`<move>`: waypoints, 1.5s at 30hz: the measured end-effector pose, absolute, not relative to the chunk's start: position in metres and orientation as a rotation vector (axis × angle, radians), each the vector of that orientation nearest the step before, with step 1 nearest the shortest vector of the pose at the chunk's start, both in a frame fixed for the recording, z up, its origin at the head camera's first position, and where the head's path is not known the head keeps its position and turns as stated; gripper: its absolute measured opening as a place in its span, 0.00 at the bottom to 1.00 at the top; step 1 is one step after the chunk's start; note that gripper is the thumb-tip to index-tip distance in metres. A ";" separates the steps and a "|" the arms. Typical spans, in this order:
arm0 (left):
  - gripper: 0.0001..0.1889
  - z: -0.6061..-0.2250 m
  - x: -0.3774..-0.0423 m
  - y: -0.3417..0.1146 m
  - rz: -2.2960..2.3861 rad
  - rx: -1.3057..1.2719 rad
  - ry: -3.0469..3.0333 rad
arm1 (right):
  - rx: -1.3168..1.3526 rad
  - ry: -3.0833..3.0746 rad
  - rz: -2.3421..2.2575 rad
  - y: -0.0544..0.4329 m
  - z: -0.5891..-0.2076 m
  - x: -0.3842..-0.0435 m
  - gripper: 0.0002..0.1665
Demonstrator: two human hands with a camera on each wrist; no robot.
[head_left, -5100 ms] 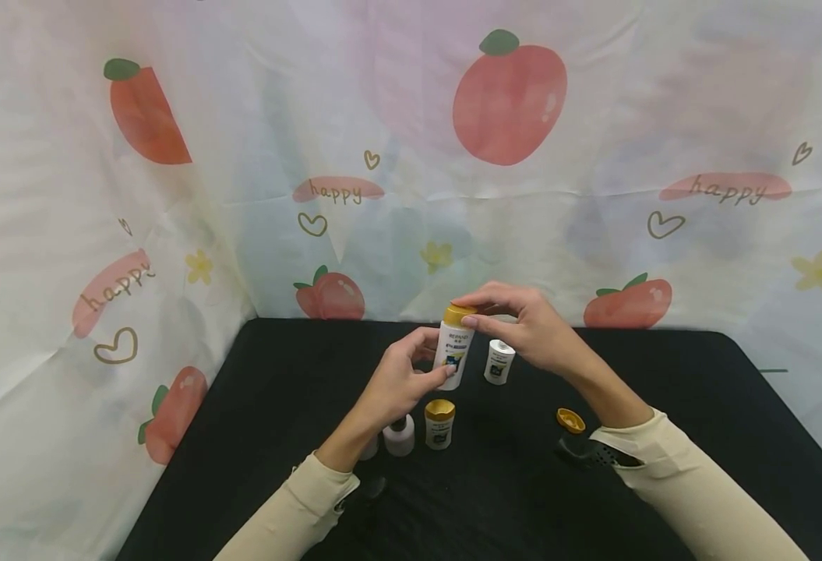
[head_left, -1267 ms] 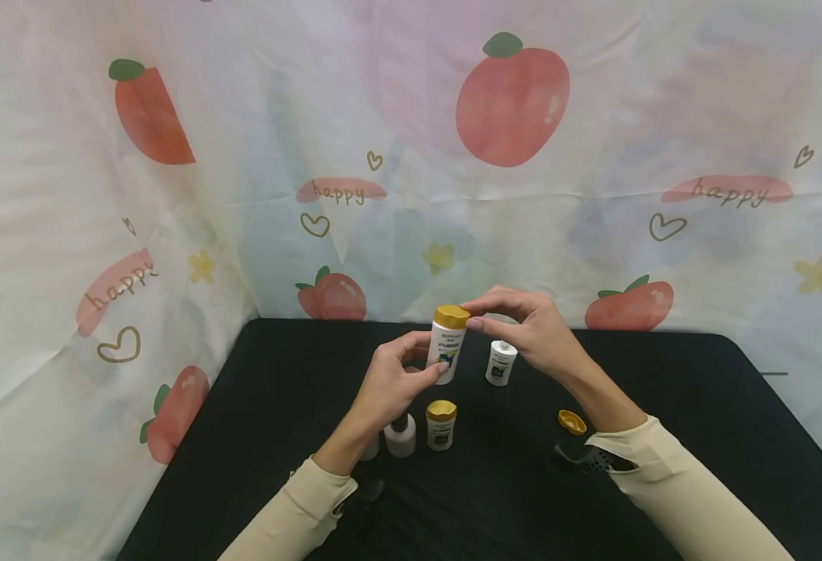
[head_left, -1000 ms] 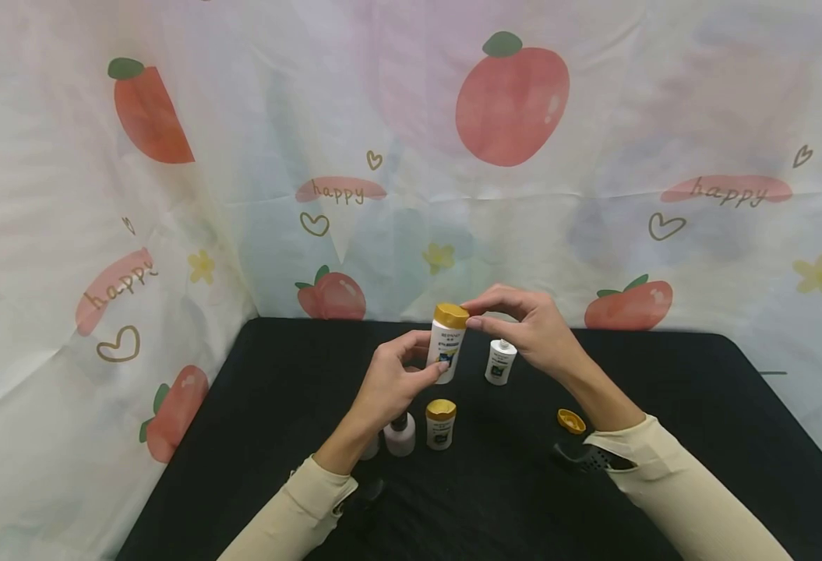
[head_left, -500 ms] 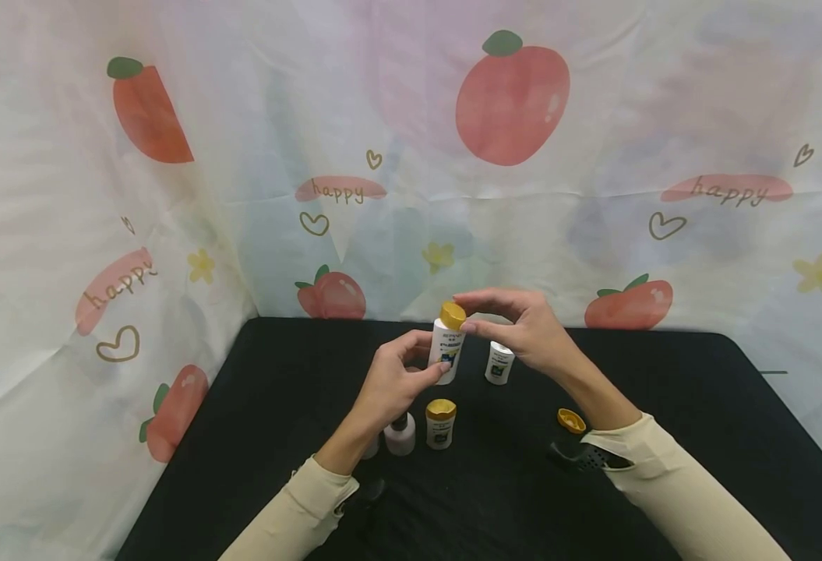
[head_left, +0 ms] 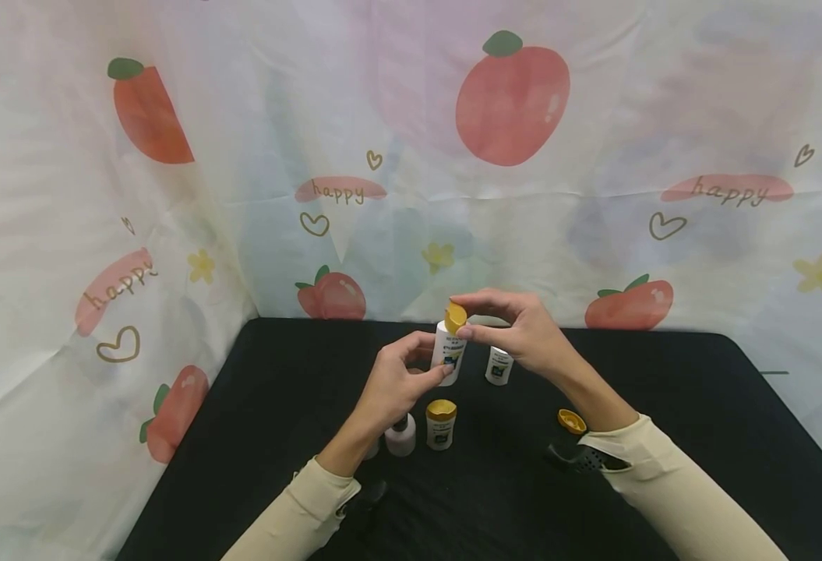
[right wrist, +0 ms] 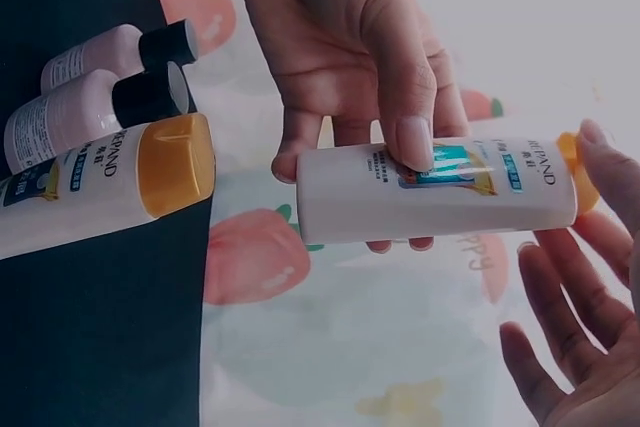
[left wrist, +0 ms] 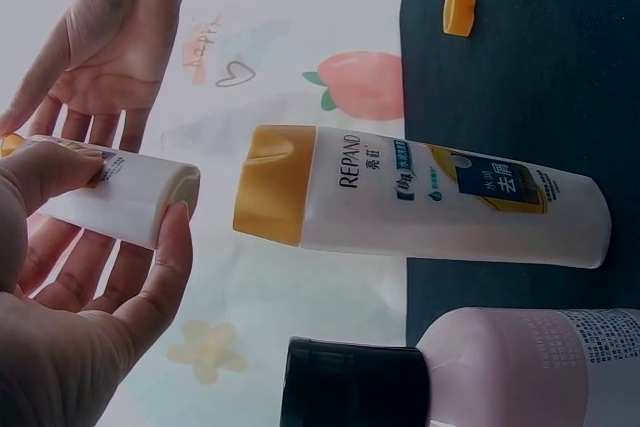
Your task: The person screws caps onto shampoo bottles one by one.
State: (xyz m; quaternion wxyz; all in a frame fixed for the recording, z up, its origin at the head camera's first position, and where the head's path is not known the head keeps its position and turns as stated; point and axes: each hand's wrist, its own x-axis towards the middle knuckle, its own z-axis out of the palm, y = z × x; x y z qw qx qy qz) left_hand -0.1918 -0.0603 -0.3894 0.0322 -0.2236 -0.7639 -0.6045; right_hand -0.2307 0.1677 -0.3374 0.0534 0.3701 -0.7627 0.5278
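Note:
My left hand [head_left: 398, 378] holds a white REPAND shampoo bottle [head_left: 449, 352] around its body, upright above the table. Its thumb lies across the label, as the right wrist view shows on the bottle [right wrist: 350, 197]. The fingers of my right hand [head_left: 523, 327] pinch the gold cap [head_left: 456, 318] at the bottle's top from either side. That cap sits askew to the bottle's flat front, turned edgeward in the head view. In the left wrist view, the base of the bottle [left wrist: 140, 202] faces the camera and the cap is mostly hidden.
An uncapped white bottle [head_left: 499, 369] stands behind the right hand. A loose gold cap [head_left: 572, 421] lies to the right on the black table [head_left: 509, 499]. Nearer stand a gold-capped bottle [head_left: 440, 428] and pinkish bottles [head_left: 400, 439] with black caps, partly behind the left wrist.
The gold cap has turned on the bottle, from broad side forward to nearly edge-on. My right fingers have shifted slightly left with it. The left hand has barely moved.

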 end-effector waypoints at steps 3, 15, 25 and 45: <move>0.18 -0.389 -0.191 -0.060 -1.870 -0.696 -2.343 | 1.152 -2.295 1.594 0.167 -0.338 -0.231 0.26; 0.19 -0.390 -0.192 -0.060 -1.873 -0.678 -2.325 | 1.148 -2.281 1.607 0.168 -0.337 -0.230 0.23; 0.20 -0.390 -0.192 -0.061 -1.903 -0.616 -2.317 | 1.110 -2.275 1.612 0.170 -0.335 -0.230 0.19; 0.19 -0.390 -0.194 -0.064 -1.883 -0.627 -2.318 | 1.130 -2.249 1.561 0.174 -0.333 -0.231 0.17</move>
